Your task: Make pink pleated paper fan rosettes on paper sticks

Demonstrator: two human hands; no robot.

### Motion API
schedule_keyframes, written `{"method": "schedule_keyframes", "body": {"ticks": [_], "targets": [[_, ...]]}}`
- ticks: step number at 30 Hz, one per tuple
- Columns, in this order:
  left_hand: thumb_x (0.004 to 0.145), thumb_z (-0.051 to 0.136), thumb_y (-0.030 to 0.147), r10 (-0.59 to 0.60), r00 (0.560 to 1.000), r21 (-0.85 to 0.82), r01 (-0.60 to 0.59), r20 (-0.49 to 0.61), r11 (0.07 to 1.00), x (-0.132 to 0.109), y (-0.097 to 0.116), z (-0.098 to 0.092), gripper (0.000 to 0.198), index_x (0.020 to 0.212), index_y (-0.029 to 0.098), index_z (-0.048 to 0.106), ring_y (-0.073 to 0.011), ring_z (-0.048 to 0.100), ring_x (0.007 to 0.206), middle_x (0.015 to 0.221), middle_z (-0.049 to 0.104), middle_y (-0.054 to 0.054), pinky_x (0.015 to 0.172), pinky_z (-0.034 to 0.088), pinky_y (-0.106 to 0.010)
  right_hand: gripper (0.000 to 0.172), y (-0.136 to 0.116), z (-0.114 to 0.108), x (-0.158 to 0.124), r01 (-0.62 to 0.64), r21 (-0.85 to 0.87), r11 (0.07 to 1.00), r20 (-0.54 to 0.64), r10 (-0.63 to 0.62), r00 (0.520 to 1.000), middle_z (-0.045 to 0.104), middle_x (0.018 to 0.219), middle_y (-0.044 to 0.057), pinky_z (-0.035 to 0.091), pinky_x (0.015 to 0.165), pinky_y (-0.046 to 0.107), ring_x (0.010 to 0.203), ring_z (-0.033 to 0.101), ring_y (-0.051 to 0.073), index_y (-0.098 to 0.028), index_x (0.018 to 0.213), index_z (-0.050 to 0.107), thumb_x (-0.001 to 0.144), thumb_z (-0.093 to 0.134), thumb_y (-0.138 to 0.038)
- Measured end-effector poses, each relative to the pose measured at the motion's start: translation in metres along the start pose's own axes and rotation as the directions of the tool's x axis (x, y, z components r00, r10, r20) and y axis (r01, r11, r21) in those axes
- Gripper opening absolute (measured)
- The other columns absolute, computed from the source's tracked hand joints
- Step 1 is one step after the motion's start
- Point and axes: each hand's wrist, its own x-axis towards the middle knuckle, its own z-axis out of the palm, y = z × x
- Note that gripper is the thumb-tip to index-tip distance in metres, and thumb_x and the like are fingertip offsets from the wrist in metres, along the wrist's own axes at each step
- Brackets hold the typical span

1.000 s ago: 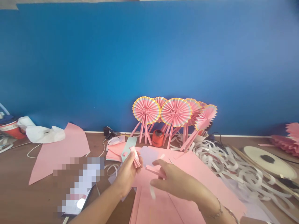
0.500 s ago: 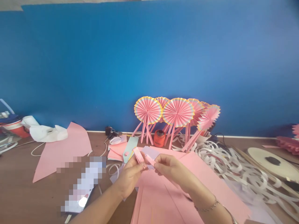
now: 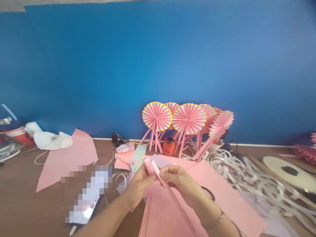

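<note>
My left hand pinches a small folded bundle of pink paper, thumb on top. Close beside it, my right hand grips a long pink paper strip near its upper end. The strip's top meets the bundle, and its length slants down to the right under my right hand. Both hands are above a stack of large pink paper sheets. A black loop, perhaps a scissor handle, shows beside my right wrist; the rest of it is hidden.
Several pleated pink paper fans on sticks stand against the blue wall. An orange roll sits before them. Tangled white ribbon and a round reel lie right. A phone and a pink sheet lie left.
My right hand has shifted slightly, and the pink strip now runs out long below it toward the lower right. The black loop by my right wrist has come into fuller view.
</note>
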Motion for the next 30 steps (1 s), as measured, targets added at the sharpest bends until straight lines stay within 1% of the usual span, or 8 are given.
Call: {"method": "schedule_keyframes", "body": {"ticks": [4,7,10,14,19,22,25,30], "targets": [[0.083,0.064,0.032,0.031,0.998,0.086,-0.027,-0.047,0.996,-0.0001,0.0004,0.0008,0.017,0.093,0.020,0.059,-0.0132,0.046,0.076,0.080,0.051,0.001,0.071,0.037,-0.026,0.022,0.0028,0.0006,0.0028,0.020,-0.021,1.000,-0.024,-0.021,1.000,0.064,0.068,0.001,0.041,0.064,0.025,0.067,0.055,0.013,-0.017,0.065,0.065,0.066,0.074,-0.038],[0.083,0.063,0.032,0.035,0.999,0.150,-0.029,-0.033,0.988,-0.0002,-0.0008,-0.0010,0.015,0.086,0.020,0.056,-0.0124,0.042,0.075,0.079,0.046,0.002,0.070,0.035,-0.025,0.020,0.0054,-0.0009,0.0043,0.022,-0.082,0.996,-0.048,-0.026,0.998,0.062,0.070,0.000,0.038,0.063,0.025,0.067,0.051,0.012,-0.018,0.066,0.066,0.065,0.073,-0.037],[0.082,0.063,0.029,0.009,1.000,0.180,-0.005,-0.020,0.984,-0.0011,-0.0031,-0.0041,0.015,0.089,0.021,0.053,-0.0132,0.042,0.078,0.082,0.046,0.002,0.073,0.034,-0.025,0.018,0.0082,-0.0023,0.0045,0.026,-0.124,0.992,-0.039,-0.031,0.999,0.062,0.071,-0.001,0.036,0.062,0.024,0.066,0.049,0.011,-0.018,0.067,0.067,0.068,0.072,-0.036],[0.081,0.058,0.022,-0.025,0.999,0.198,0.031,-0.034,0.980,-0.0022,-0.0064,-0.0066,0.014,0.095,0.022,0.052,-0.0144,0.042,0.083,0.086,0.047,0.002,0.075,0.034,-0.026,0.017,0.0096,-0.0021,0.0034,0.031,-0.122,0.992,-0.010,-0.032,0.999,0.064,0.072,0.000,0.037,0.064,0.025,0.068,0.051,0.012,-0.019,0.068,0.066,0.071,0.070,-0.035],[0.079,0.054,0.018,-0.002,0.999,0.195,0.011,-0.047,0.981,-0.0026,-0.0076,-0.0051,0.014,0.092,0.022,0.053,-0.0144,0.041,0.080,0.084,0.047,0.002,0.075,0.034,-0.027,0.019,0.0090,-0.0002,0.0030,0.031,-0.111,0.993,-0.014,-0.033,0.999,0.064,0.071,0.000,0.038,0.065,0.025,0.068,0.053,0.013,-0.019,0.068,0.065,0.071,0.070,-0.037],[0.077,0.053,0.016,-0.017,0.998,0.196,0.027,-0.053,0.980,-0.0033,-0.0066,-0.0041,0.017,0.093,0.022,0.053,-0.0154,0.042,0.082,0.083,0.047,0.002,0.077,0.034,-0.028,0.019,0.0093,0.0006,0.0035,0.030,-0.108,0.994,-0.022,-0.033,0.999,0.064,0.070,0.000,0.038,0.063,0.025,0.066,0.052,0.012,-0.018,0.068,0.065,0.070,0.070,-0.037],[0.074,0.052,0.013,-0.033,0.999,0.184,0.040,-0.041,0.982,-0.0042,-0.0063,-0.0047,0.019,0.091,0.022,0.053,-0.0162,0.043,0.084,0.083,0.048,0.002,0.079,0.034,-0.029,0.018,0.0101,0.0011,0.0041,0.022,-0.117,0.993,-0.037,-0.026,0.999,0.062,0.069,0.000,0.038,0.063,0.024,0.065,0.051,0.012,-0.018,0.067,0.065,0.069,0.069,-0.036],[0.073,0.049,0.011,-0.006,1.000,0.151,0.009,-0.017,0.989,-0.0052,-0.0079,-0.0056,0.020,0.090,0.021,0.054,-0.0163,0.042,0.084,0.083,0.047,0.001,0.078,0.035,-0.028,0.018,0.0091,0.0027,0.0032,0.017,-0.122,0.992,-0.042,-0.023,0.999,0.061,0.067,-0.001,0.038,0.063,0.025,0.064,0.050,0.012,-0.018,0.065,0.064,0.068,0.068,-0.035]]}}
